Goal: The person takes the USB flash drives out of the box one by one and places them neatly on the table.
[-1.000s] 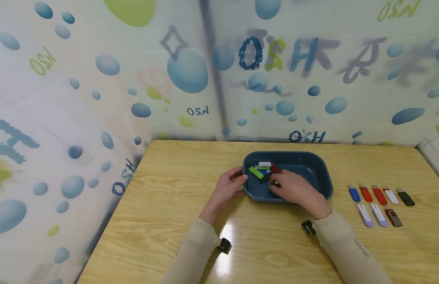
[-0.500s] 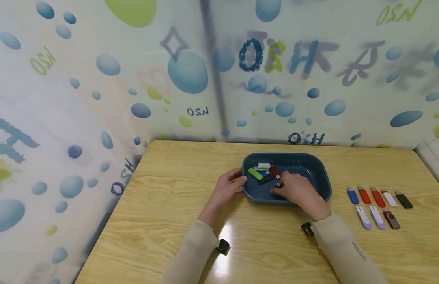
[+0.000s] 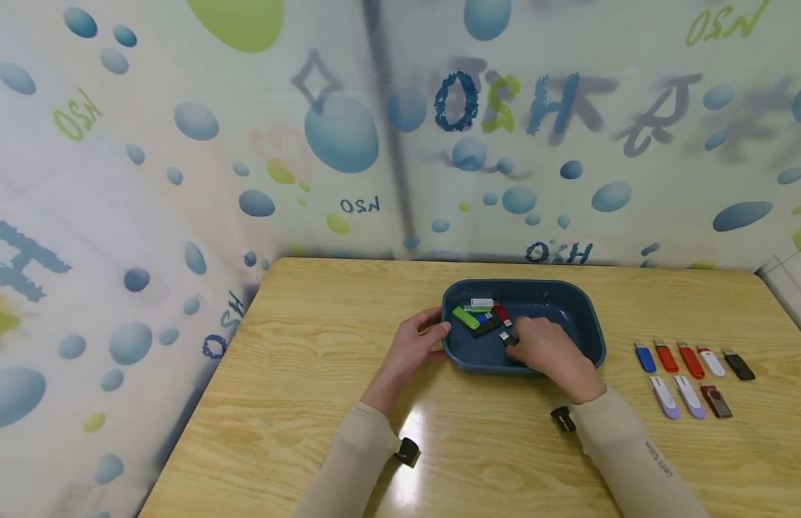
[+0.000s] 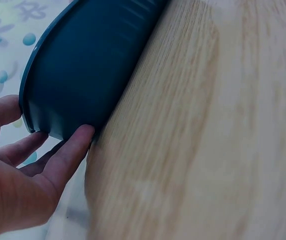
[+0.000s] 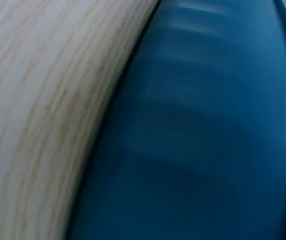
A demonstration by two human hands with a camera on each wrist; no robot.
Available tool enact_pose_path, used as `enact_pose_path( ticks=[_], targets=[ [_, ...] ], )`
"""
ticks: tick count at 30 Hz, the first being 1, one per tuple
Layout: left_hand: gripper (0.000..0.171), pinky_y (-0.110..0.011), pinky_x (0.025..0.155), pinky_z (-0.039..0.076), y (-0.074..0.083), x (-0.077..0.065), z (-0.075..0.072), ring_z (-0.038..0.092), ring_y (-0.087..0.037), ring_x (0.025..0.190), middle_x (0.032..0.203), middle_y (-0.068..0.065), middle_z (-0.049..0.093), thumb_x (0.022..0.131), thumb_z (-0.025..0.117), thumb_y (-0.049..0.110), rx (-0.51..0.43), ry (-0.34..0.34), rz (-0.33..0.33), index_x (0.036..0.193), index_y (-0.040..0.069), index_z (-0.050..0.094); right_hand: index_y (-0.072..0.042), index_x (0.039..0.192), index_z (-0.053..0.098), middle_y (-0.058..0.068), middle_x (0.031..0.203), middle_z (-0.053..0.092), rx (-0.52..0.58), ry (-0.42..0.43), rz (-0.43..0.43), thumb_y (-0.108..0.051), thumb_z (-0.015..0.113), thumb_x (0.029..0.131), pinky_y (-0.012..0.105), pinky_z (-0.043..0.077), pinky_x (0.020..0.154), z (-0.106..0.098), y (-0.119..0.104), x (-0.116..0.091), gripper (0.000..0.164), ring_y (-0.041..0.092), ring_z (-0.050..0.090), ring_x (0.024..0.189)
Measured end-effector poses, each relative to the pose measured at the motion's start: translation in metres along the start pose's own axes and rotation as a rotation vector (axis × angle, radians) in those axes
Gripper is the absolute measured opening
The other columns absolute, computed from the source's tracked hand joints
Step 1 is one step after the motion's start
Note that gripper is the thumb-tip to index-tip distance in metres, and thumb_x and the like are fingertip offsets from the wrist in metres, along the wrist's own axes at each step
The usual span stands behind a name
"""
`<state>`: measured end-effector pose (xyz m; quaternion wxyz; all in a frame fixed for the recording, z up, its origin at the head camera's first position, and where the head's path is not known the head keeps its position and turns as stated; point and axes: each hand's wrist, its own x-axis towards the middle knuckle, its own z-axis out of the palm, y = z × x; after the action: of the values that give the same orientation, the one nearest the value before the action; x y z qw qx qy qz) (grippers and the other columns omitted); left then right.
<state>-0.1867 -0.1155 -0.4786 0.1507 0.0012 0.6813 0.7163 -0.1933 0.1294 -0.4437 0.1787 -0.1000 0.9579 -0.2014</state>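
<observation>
A dark blue plastic basin stands on the table with several USB flash drives in its left part. Among them I see a green drive, a white one, a red one and a black one. My right hand reaches over the near rim and pinches a dark USB flash drive, its metal plug pointing left. My left hand touches the basin's left end with extended fingers, the thumb at the rim. The right wrist view shows only basin wall and table, no fingers.
Two rows of USB flash drives lie right of the basin on the wooden table: blue, red, white and black ones behind, white-and-purple and dark red ones in front. A patterned curtain hangs behind.
Inside the basin, my right fingers have drawn slightly right, and the dark drive's metal plug now shows beyond them. The left hand keeps its place at the basin's end.
</observation>
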Motion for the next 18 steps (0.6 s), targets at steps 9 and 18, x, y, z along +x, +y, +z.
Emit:
enact_pose_path(
  ticks=[9, 18],
  targets=[
    [0.047, -0.044, 0.088, 0.062, 0.001, -0.001, 0.001, 0.061, -0.032, 0.124, 0.147, -0.018, 0.052, 0.105, 0.063, 0.017, 0.001, 0.014, -0.011, 0.148, 0.002, 0.054, -0.012, 0.067, 0.051, -0.001, 0.066, 0.035, 0.013, 0.062, -0.022, -0.015, 0.069, 0.094, 0.030, 0.026, 0.053, -0.004, 0.001, -0.004, 0.033, 0.016, 0.037, 0.056],
    [0.048, -0.043, 0.088, 0.062, 0.000, -0.001, 0.001, 0.060, -0.033, 0.125, 0.148, -0.019, 0.051, 0.105, 0.063, 0.016, -0.010, 0.013, -0.010, 0.149, 0.002, 0.053, 0.000, 0.104, 0.068, 0.004, 0.081, 0.060, 0.029, 0.106, 0.008, -0.021, 0.071, 0.096, 0.031, 0.039, 0.056, -0.022, 0.003, -0.018, 0.022, 0.019, 0.051, 0.065]
  ],
)
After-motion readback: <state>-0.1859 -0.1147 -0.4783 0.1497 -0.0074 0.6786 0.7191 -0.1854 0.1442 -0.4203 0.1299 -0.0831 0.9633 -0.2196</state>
